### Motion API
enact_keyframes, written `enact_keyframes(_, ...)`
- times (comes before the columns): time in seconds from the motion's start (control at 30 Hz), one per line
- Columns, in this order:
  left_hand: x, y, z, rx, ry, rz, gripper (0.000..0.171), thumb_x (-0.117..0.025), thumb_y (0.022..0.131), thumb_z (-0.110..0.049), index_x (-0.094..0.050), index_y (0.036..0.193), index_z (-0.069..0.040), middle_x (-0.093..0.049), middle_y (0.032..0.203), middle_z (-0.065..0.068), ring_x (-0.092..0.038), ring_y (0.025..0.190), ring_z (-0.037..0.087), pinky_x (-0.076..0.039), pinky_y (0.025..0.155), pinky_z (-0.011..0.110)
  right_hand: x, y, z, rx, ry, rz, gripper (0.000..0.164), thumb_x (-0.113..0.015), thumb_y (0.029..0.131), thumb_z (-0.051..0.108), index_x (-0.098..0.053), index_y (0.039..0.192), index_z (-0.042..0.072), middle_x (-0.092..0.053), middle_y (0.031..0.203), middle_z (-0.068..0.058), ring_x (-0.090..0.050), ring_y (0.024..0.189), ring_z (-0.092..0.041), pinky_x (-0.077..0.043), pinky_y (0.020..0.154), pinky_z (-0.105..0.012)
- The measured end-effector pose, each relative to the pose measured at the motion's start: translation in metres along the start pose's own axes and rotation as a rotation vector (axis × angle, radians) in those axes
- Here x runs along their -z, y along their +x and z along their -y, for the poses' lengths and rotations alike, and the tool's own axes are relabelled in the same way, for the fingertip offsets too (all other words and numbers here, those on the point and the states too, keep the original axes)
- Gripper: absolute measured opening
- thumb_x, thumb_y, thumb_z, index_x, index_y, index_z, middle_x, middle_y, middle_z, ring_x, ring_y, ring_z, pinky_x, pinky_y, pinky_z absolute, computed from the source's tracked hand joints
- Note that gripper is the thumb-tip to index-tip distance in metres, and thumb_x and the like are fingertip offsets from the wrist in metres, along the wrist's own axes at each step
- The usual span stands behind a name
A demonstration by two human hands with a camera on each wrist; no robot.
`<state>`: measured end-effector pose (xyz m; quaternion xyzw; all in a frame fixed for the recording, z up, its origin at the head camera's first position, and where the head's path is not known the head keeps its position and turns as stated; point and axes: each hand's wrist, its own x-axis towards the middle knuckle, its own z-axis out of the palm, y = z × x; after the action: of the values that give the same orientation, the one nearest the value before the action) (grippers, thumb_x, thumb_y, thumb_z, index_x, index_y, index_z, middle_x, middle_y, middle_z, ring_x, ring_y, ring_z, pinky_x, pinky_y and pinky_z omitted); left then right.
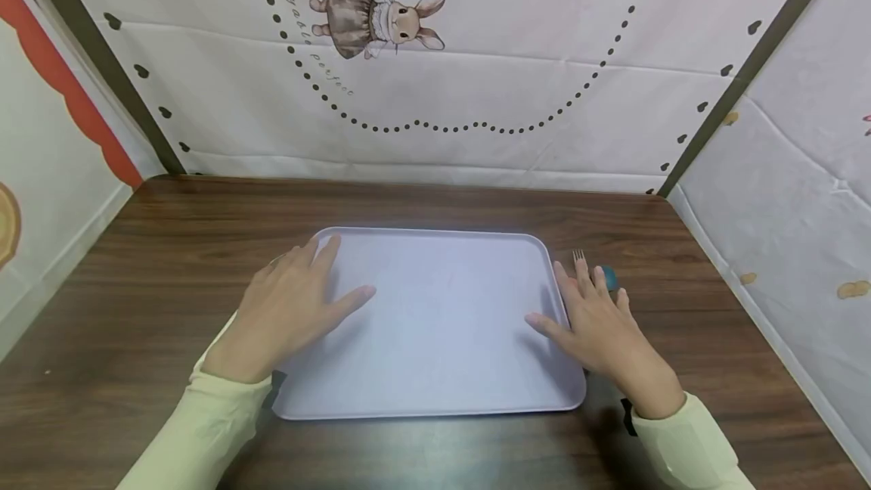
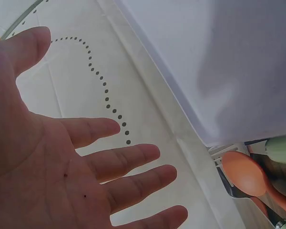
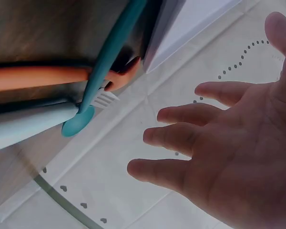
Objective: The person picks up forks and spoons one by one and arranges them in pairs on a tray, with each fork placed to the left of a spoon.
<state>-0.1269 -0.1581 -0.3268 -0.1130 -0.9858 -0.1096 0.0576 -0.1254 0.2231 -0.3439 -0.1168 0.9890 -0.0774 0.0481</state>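
A pale lavender rectangular tray (image 1: 442,324) lies on the table between the two hands. Over its left edge is the left hand (image 1: 289,308), palm down with fingers spread and nothing held. The right hand (image 1: 599,327), also spread and holding nothing, is above the tray's right edge. Under and beyond its fingertips show a fork (image 1: 578,255) and part of a teal spoon (image 1: 609,278). In the right wrist view, the teal spoon (image 3: 77,123) crosses an orange utensil (image 3: 38,77) beside the fork (image 3: 105,98). The left wrist view shows an orange spoon (image 2: 244,172) near the tray's corner.
The dark wood-grain table (image 1: 109,301) surrounds the tray. White printed cloth panels (image 1: 476,82) rise behind it and at both sides. A small black object (image 1: 629,416) shows beneath the right wrist. A pale green handle (image 2: 282,148) is partly visible by the orange spoon.
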Motion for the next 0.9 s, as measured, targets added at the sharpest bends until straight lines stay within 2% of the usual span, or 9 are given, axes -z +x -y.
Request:
enact_keyframes(0.2,0.000,-0.001,0.005,0.004,-0.005,0.017,0.099,-0.030,0.080,-0.079,-0.026,0.143,-0.002,-0.035,0.139,0.027,-0.038,0.115,0.048,-0.038,0.084,0.067,0.002,-0.003,-0.004,-0.003,0.006,-0.028,0.092,-0.034,0.085,0.073,-0.018,0.147,0.007,-0.013,0.149,-0.026,-0.012,0.130,-0.045,-0.014,0.096,-0.073)
enact_keyframes(0.37,0.001,-0.001,0.008,0.004,-0.023,0.030,0.096,-0.038,0.082,-0.074,-0.027,0.142,-0.001,-0.037,0.136,0.027,-0.040,0.115,0.046,-0.042,0.077,0.066,0.004,-0.006,-0.012,-0.001,0.021,-0.081,0.090,-0.037,0.087,0.069,-0.025,0.144,0.001,-0.025,0.143,-0.032,-0.023,0.128,-0.045,-0.026,0.093,-0.071)
enact_keyframes(0.53,0.002,-0.001,0.010,0.011,-0.002,0.064,0.089,-0.047,0.084,-0.065,-0.029,0.140,0.002,-0.042,0.132,0.029,-0.041,0.114,0.046,-0.043,0.075,0.065,0.004,-0.010,-0.020,-0.001,0.039,-0.116,0.077,-0.046,0.091,0.056,-0.032,0.140,-0.002,-0.036,0.134,-0.035,-0.038,0.117,-0.047,-0.039,0.085,-0.066)
enact_keyframes(0.7,0.003,-0.001,0.012,0.032,0.004,0.097,0.086,-0.053,0.084,-0.059,-0.030,0.139,0.003,-0.046,0.126,0.031,-0.042,0.111,0.047,-0.044,0.074,0.065,0.002,-0.011,-0.025,-0.023,0.055,-0.149,0.066,-0.055,0.090,0.042,-0.038,0.136,-0.002,-0.047,0.123,-0.034,-0.046,0.107,-0.048,-0.042,0.081,-0.065)
enact_keyframes(0.83,0.002,-0.002,0.014,0.038,-0.003,0.108,0.082,-0.054,0.085,-0.056,-0.031,0.139,0.002,-0.047,0.121,0.032,-0.044,0.107,0.047,-0.045,0.071,0.064,0.002,-0.012,-0.029,-0.040,0.043,-0.153,0.066,-0.057,0.089,0.040,-0.038,0.135,-0.003,-0.051,0.113,-0.035,-0.050,0.101,-0.047,-0.043,0.078,-0.063)
enact_keyframes(0.9,0.002,-0.002,0.014,0.036,-0.008,0.105,0.079,-0.054,0.086,-0.053,-0.032,0.137,0.001,-0.048,0.118,0.032,-0.046,0.104,0.046,-0.046,0.069,0.063,0.002,-0.012,-0.032,-0.048,0.040,-0.146,0.064,-0.057,0.089,0.042,-0.042,0.129,-0.006,-0.053,0.104,-0.032,-0.052,0.094,-0.045,-0.045,0.073,-0.062)
